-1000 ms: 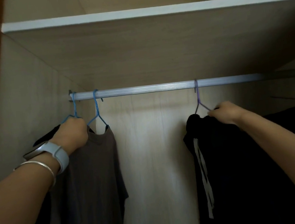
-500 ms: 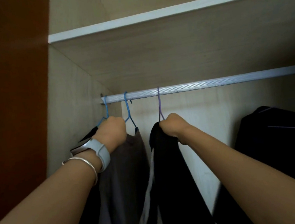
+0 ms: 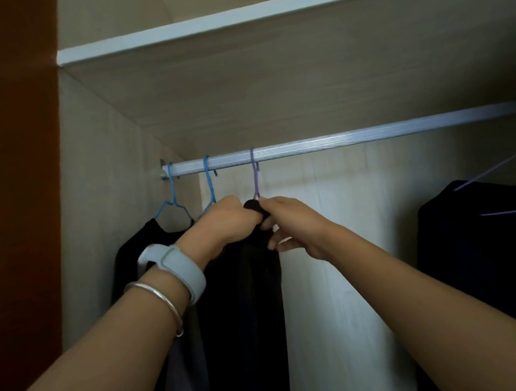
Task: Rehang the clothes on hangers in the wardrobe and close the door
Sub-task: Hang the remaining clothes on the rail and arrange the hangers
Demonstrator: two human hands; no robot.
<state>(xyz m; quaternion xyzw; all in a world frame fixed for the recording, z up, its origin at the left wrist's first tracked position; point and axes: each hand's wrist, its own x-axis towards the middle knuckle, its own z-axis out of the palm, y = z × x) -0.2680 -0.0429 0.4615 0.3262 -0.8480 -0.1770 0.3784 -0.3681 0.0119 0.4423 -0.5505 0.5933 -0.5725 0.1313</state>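
A silver rail (image 3: 356,139) crosses the wardrobe. Two blue hangers (image 3: 172,202) (image 3: 210,184) hang at its left end, the first carrying a dark garment (image 3: 134,251). Just right of them a purple hanger (image 3: 255,176) holds a black garment (image 3: 247,309). My left hand (image 3: 224,221) and my right hand (image 3: 289,224) meet at the top of that black garment, both gripping its fabric right below the purple hook. The second blue hanger's garment is mostly hidden behind my left arm.
A shelf (image 3: 261,11) runs above the rail. The reddish-brown door (image 3: 8,191) stands open at the left. More dark clothes (image 3: 488,249) hang at the right on purple hangers (image 3: 498,168). A bare stretch of back panel (image 3: 348,210) lies between the two groups.
My left hand has let go of the blue hanger and come right onto the black garment beside my right hand. Earlier, my right hand slid the purple hanger left along the rail.
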